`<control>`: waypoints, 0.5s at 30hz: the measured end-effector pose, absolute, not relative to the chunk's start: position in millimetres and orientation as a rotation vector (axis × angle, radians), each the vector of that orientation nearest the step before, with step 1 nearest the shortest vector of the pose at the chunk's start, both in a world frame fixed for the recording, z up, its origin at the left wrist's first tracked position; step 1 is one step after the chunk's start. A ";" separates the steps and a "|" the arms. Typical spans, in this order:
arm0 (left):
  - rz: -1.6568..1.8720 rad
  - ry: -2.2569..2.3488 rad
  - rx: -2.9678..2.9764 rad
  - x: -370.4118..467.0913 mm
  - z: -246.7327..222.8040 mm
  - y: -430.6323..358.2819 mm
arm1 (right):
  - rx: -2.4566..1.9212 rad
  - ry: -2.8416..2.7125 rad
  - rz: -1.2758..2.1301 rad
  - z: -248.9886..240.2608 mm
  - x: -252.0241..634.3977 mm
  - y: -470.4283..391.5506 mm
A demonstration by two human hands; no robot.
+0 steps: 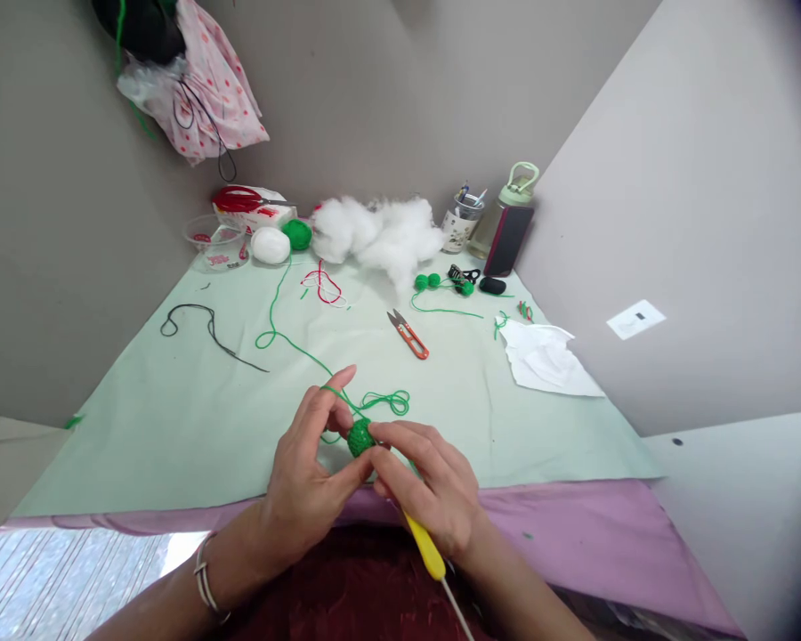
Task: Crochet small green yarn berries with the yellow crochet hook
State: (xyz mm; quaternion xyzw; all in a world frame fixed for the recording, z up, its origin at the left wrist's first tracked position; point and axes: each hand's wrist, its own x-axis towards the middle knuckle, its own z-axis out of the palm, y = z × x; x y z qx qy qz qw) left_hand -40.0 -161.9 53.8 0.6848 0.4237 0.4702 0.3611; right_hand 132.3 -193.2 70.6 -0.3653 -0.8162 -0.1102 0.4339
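Faces a wide bench (521,445) spread with pale green cloth and bordered in front by pinkish-purple fabric (574,525). Brings left hand (311,467) and right hand (433,476) together over the near edge, close to the middle. Has, at the far side, a loose mound of white stuffing (380,236), with a pale-green-lidded bottle (484,233) to the right of it and a dark phone (509,240) upright against the bottle. Has crumpled white paper (544,356) toward the right edge and, to the left of the stuffing, a white yarn ball (271,246) beside a green yarn ball (297,235). Grips a yellow-handled hook (425,545) in the right hand, with handle and metal rod slanting out below the palm toward the lower right. Has orange-handled snips (408,335) lying beyond the hands, well apart from both. Holds a small green crocheted ball (360,438) just above the cloth, clamped between the hands: touches its lower edge with the left thumb and its right side with the right fingers (377,432). Lifts the left index finger above the ball, with green yarn (307,354) crossing the left fingers and running down to it.
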 end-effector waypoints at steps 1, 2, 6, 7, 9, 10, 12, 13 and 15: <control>1.206 1.080 1.750 -40.5 53.8 -163.1 | -0.905 -2.022 -0.295 69.5 131.9 -194.1; 1.203 1.057 1.734 -41.1 54.2 -164.3 | -0.902 -2.009 -0.303 68.6 132.4 -195.0; 1.148 0.915 1.602 -44.7 59.1 -168.4 | -0.884 -1.951 -0.188 66.2 138.5 -197.3; 1.120 0.884 1.558 -45.7 60.5 -168.6 | -0.865 -1.922 -0.128 65.4 139.9 -197.3; 1.068 0.827 1.491 -47.3 62.9 -167.7 | -0.815 -1.838 -0.016 63.3 141.4 -196.5; 1.053 0.801 1.474 -47.8 63.6 -166.8 | -0.798 -1.800 0.031 62.2 141.5 -196.0; 1.045 0.771 1.455 -47.8 64.2 -164.9 | -0.777 -1.761 0.083 60.4 141.2 -195.4; 1.048 0.769 1.444 -47.5 64.2 -164.3 | -0.776 -1.757 0.088 59.8 141.2 -195.6; 1.066 0.795 1.406 -46.3 63.7 -164.2 | -0.791 -1.790 0.055 59.4 142.3 -197.2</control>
